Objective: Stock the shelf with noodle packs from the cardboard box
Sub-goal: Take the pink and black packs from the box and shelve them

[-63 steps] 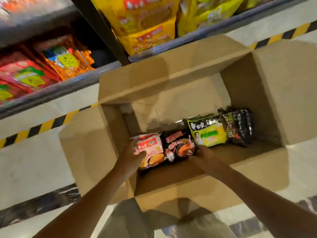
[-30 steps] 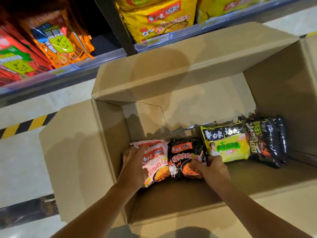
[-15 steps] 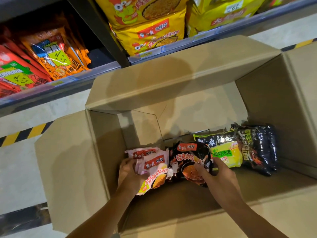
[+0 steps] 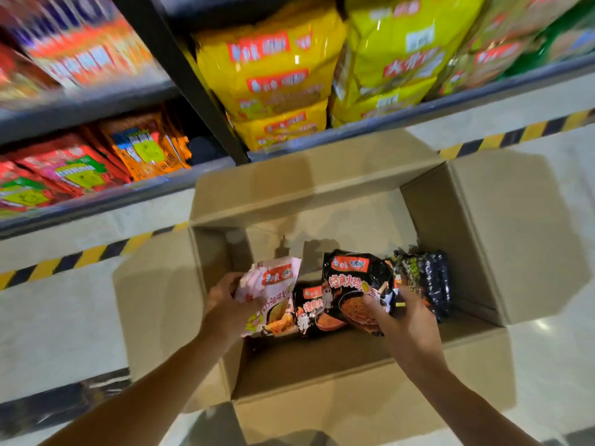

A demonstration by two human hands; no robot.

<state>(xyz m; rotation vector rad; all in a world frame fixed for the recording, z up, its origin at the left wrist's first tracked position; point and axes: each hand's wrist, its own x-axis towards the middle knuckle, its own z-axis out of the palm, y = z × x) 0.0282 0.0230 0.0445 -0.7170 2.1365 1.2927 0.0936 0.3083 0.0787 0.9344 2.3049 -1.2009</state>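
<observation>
Glossy floor [image 4: 64, 317] under matte cardboard box [image 4: 515, 252]; left hand [image 4: 225, 304] gripping crinkly pink pack [image 4: 273, 291], right hand [image 4: 405, 320] clutching shiny black pack [image 4: 357, 284], dark packs [image 4: 428, 278] beside.

Both hands [image 4: 322, 310] grip noodle packs [image 4: 357, 284] over cardboard box [image 4: 450, 226]

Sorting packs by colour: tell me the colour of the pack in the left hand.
Pale pink with a red label, seen in the head view: pack, left hand.
</observation>
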